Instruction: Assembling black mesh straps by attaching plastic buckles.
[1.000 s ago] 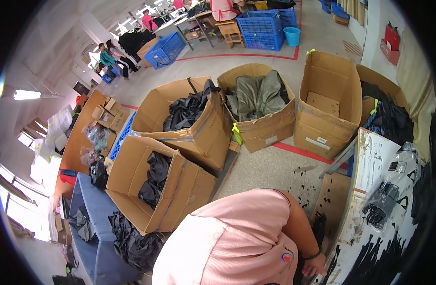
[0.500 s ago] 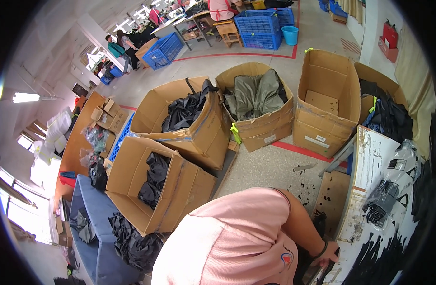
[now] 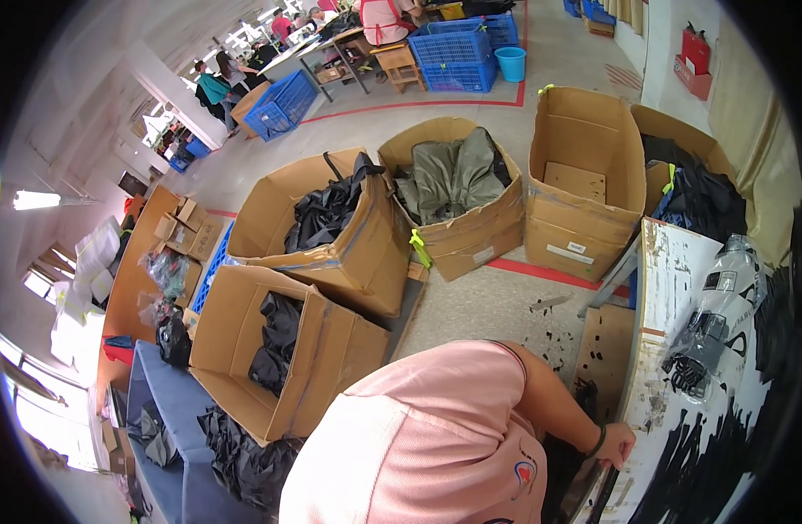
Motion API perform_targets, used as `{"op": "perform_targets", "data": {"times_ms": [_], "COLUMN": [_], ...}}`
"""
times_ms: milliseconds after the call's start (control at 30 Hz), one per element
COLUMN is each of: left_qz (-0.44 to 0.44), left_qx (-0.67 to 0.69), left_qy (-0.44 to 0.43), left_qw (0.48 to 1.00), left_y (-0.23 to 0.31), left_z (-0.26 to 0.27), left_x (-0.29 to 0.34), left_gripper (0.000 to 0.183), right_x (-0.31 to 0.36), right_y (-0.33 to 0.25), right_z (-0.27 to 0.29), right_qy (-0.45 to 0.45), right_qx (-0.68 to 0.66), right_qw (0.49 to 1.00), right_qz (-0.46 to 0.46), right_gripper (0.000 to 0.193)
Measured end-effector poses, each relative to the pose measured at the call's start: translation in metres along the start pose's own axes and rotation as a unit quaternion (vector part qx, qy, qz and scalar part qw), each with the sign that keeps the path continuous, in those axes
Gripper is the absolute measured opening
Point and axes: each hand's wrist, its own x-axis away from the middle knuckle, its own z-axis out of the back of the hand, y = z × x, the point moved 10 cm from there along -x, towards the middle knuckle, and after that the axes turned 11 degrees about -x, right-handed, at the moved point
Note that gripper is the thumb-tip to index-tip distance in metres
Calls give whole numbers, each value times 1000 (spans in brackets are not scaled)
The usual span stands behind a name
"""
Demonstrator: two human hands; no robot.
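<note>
My left arm, in a pink short sleeve with a dark band at the wrist, reaches right to the edge of a worn white table [image 3: 678, 247]. At that edge my left hand [image 3: 615, 445] is closed, its fingers curled in. A narrow black strip [image 3: 604, 493] runs down from beneath the fingers and appears to be held at its upper end. Many black strips [image 3: 671, 472] lie loose over the near part of the table. Beyond them is a clear plastic bag [image 3: 711, 336] with dark items inside. My right hand is out of view.
Cardboard boxes with dark cloth stand around: one lower left [image 3: 230, 341], one behind it [image 3: 370, 266], and one with olive cloth [image 3: 471, 249]. A taller box [image 3: 584, 236] stands near the table. Black cloth [image 3: 244, 454] lies by a blue padded piece [image 3: 200, 476]. People work far off.
My left hand has moved slightly up and right along the table edge, with the black strip now trailing below it. The whole view has shifted a little as my head moved.
</note>
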Motion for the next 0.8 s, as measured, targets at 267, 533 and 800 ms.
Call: {"op": "perform_targets", "data": {"times_ms": [267, 533, 800], "left_qz": [-40, -78, -88], "left_qx": [13, 21, 7], "left_qy": [-58, -120, -109], "left_qw": [997, 990, 990], "left_y": [10, 19, 33], "left_z": [-14, -41, -29], "left_x": [3, 7, 4], "left_gripper": [19, 20, 18], "right_x": [-34, -113, -101], "right_y": [-19, -113, -95], "right_z": [3, -30, -88], "right_qy": [-118, -57, -223], "right_qx": [-253, -530, -630], "right_qw": [951, 845, 738], "right_qz": [-133, -42, -98], "right_gripper": [31, 21, 26]}}
